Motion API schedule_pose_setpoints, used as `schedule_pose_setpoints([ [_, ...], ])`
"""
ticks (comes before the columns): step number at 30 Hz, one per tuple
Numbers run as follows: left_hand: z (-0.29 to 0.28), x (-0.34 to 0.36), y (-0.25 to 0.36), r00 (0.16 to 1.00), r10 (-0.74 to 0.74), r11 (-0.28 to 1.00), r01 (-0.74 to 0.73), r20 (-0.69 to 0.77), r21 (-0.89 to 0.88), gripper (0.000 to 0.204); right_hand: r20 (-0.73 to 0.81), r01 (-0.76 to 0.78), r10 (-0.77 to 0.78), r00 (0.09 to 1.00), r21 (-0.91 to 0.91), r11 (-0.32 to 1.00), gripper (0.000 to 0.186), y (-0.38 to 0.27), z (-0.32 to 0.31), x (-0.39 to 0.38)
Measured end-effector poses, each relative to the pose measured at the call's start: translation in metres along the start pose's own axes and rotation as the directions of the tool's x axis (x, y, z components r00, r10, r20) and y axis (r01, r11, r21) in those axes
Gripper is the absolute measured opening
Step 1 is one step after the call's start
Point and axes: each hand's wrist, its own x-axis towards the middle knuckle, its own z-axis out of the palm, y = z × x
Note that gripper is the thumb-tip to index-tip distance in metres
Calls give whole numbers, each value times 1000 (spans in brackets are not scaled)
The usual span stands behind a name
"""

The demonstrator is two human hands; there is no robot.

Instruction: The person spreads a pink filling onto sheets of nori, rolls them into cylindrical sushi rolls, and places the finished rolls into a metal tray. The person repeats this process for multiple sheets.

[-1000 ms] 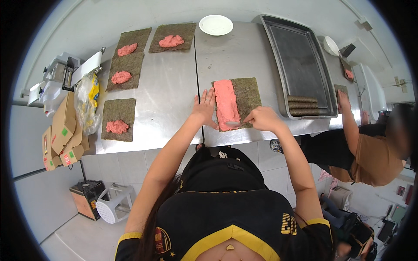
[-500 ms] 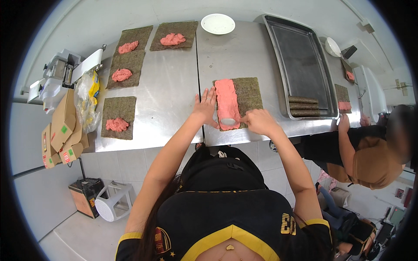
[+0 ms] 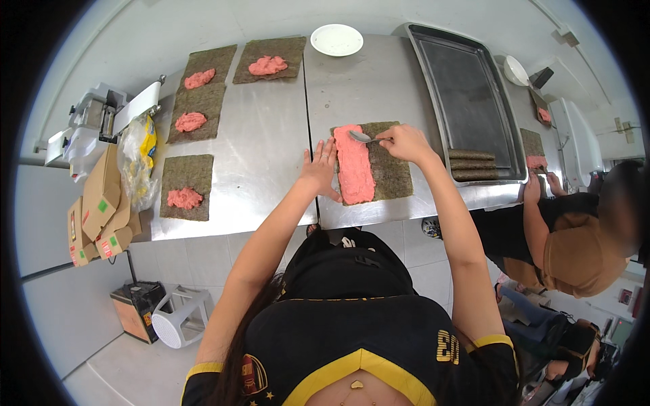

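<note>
On the steel table [image 3: 271,162] before me lies the seaweed sheet [image 3: 389,166], pink paste [image 3: 354,172] down its left half. My left hand [image 3: 320,169] presses flat, fingers spread, beside it; my right hand [image 3: 404,142] grips a spoon [image 3: 362,137]. Pushing too hard could tear the sheet or smear paste over its edge.

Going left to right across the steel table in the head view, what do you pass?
Cardboard boxes → yellow plastic bag → seaweed sheet with pink dollop → left hand → pink paste strip → right hand → metal tray.

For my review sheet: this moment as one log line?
left hand flat beside seaweed sheet | right hand holds spoon on pink paste | tray right
</note>
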Motion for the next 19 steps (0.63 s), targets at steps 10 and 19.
schedule_pose_setpoints([
  [10,4,1,-1,1000,-1,1000,1,-10,-17,143,144,60,-55,988,-36,998,27,-7,20,-64],
  [19,1,1,0,1000,4,1000,-4,5,4,142,290,120,-123,949,26,992,24,-21,2,-92],
])
